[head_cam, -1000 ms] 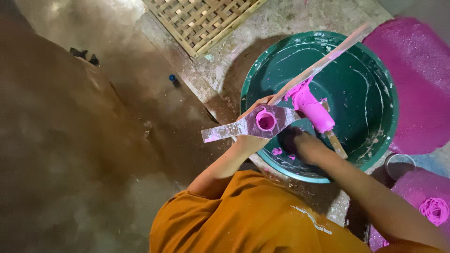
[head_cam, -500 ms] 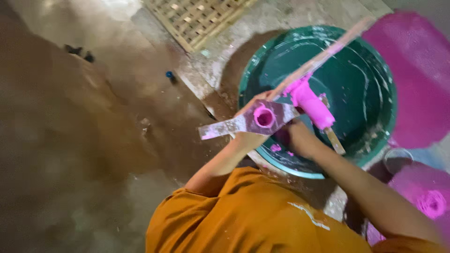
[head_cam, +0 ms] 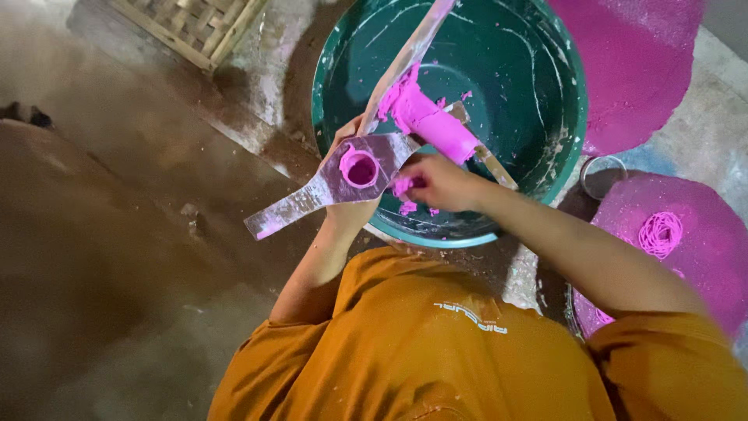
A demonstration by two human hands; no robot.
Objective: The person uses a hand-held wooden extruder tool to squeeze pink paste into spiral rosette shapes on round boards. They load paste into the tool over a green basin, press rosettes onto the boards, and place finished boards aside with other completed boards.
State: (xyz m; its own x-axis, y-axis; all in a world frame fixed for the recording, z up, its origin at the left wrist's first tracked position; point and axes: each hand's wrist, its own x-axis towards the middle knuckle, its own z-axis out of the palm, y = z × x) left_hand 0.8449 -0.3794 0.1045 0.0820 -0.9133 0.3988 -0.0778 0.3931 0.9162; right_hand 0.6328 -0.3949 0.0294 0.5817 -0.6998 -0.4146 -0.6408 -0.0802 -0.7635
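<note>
Pink dough (head_cam: 425, 117) packs hinged metal press (head_cam: 366, 168) over green basin (head_cam: 569, 148). Left hand (head_cam: 347, 210) grips press from beneath, cup below filled. Right hand (head_cam: 436, 183), fingers pinched on dough scraps just beside cup. Step judged: loading cup; next needs levers closed squarely.

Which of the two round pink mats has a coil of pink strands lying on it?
The lower round pink mat, beside the right arm, carries the coil of pink strands; the upper round pink mat carries none.
</note>
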